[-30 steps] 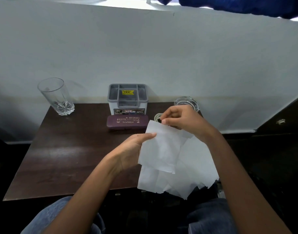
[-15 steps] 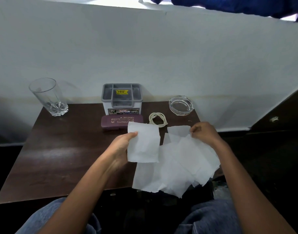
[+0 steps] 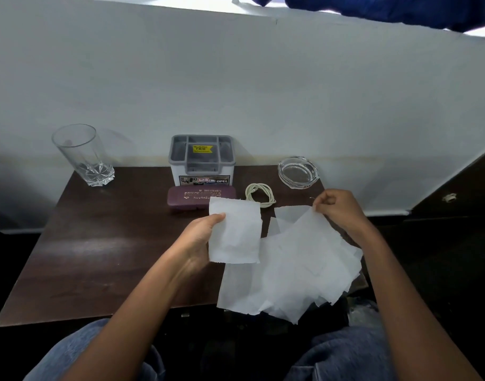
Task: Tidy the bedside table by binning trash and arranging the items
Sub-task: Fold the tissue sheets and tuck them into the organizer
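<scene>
Dark brown wood forms the bedside table point(image 3: 98, 243), which stands against a pale wall point(image 3: 235, 78). Over its front right part the left hand point(image 3: 200, 237) holds a single white tissue sheet point(image 3: 235, 232) upright, thumb on the sheet's left edge and fingers hidden behind it. Just to the right, the right hand point(image 3: 337, 210) pinches the top corner of a loose pile of white tissue sheets point(image 3: 290, 270), which fans down across the table's front right edge and overhangs it. Behind the held sheet lies a maroon spectacle case point(image 3: 191, 200), its right end partly covered by the sheet. Directly behind the case stands a grey-and-white organiser box point(image 3: 201, 160) with a yellow sticker. A coiled pale cable point(image 3: 259, 195) lies just right of the case, and a clear glass ashtray point(image 3: 297, 171) sits at the back right corner. A clear drinking glass point(image 3: 83, 155) stands at the back left corner, well apart from the rest. Blue jeans point(image 3: 345, 353) show along the bottom.
</scene>
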`<state>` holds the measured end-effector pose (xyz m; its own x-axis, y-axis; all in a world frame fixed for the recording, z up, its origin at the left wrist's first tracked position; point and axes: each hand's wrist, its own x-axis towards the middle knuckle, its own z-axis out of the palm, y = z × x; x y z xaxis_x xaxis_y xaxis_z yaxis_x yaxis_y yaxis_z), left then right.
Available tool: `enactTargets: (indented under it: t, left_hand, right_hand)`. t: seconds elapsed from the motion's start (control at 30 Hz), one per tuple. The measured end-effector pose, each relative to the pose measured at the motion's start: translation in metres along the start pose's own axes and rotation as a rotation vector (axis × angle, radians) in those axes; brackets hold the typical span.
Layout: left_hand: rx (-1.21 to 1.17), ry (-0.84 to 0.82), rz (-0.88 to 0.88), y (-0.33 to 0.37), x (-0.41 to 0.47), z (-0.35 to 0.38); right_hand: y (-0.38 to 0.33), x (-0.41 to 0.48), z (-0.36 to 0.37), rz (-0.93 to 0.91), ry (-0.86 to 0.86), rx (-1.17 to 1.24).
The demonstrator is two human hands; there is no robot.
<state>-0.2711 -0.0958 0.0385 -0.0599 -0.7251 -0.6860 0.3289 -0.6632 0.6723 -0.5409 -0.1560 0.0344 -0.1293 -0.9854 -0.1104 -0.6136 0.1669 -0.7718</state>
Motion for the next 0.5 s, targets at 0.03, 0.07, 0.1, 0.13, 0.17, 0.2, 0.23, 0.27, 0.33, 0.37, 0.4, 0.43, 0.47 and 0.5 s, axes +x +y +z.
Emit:
enactTargets:
  t: [0.03,0.07,0.1,0.13,0.17,0.2,0.23,0.27,0.33,0.37,0.4,0.43,0.47,0.5]
  left_hand:
    - [0.008,-0.002,0.005,0.0,0.0,0.0]
    - [0.016,-0.004,0.012,0.0,0.0,0.0]
    - [0.025,-0.005,0.021,0.0,0.0,0.0]
    - [0.039,-0.002,0.032,0.0,-0.001,0.0]
    - [0.057,0.0,0.044,0.0,-0.001,0.0]
    - [0.082,0.007,0.058,0.0,-0.001,0.0]
    - [0.106,0.013,0.072,0.0,-0.001,0.0]
    - [0.126,0.019,0.084,0.001,0.0,-0.001]
    - [0.144,0.02,0.099,0.002,-0.001,-0.001]
    - [0.146,0.01,0.102,0.002,-0.001,-0.002]
    - [0.139,-0.008,0.103,0.002,-0.001,-0.002]
    - [0.123,-0.035,0.098,0.002,-0.001,-0.002]
    - [0.102,-0.072,0.089,0.002,-0.003,-0.001]
    - [0.085,-0.118,0.077,0.001,-0.004,-0.001]
  right_hand:
    - [-0.008,-0.004,-0.002,-0.019,-0.012,0.063]
    - [-0.018,-0.008,-0.004,-0.045,-0.043,0.118]
    - [-0.028,-0.013,-0.006,-0.078,-0.087,0.156]
    - [-0.038,-0.018,-0.007,-0.112,-0.138,0.174]
    - [-0.047,-0.022,-0.008,-0.145,-0.192,0.176]
    - [-0.055,-0.026,-0.009,-0.175,-0.248,0.168]
    - [-0.063,-0.029,-0.009,-0.198,-0.305,0.157]
    - [-0.071,-0.033,-0.009,-0.216,-0.362,0.146]
    - [-0.086,-0.039,-0.007,-0.246,-0.479,0.14]
    - [-0.092,-0.042,-0.004,-0.264,-0.529,0.142]
    - [-0.098,-0.045,-0.001,-0.281,-0.563,0.149]
    - [-0.104,-0.048,0.004,-0.294,-0.579,0.161]
    - [-0.108,-0.05,0.01,-0.304,-0.581,0.171]
    - [-0.112,-0.05,0.017,-0.316,-0.569,0.175]
